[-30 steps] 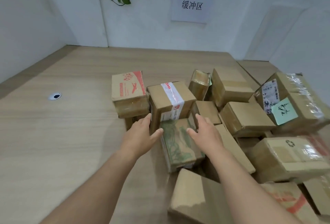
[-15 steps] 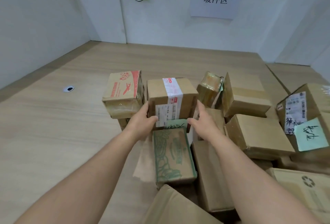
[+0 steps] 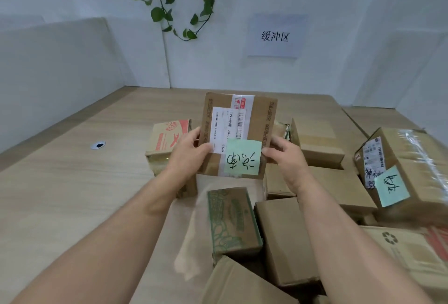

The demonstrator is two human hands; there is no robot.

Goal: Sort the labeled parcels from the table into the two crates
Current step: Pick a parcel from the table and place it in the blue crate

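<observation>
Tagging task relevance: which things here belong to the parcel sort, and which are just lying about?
Job: held parcel with green note, left hand, right hand, green-noted parcel at right, green-printed box, red-printed box.
Lying about: wall sign, trailing plant, table grommet.

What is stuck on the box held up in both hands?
The box carries a white shipping label, a green handwritten note overlapping its lower corner, and white tape above. The note and left hand hide part of the label.

Bright, even light; soft shadows; blurred, warped edges.
</observation>
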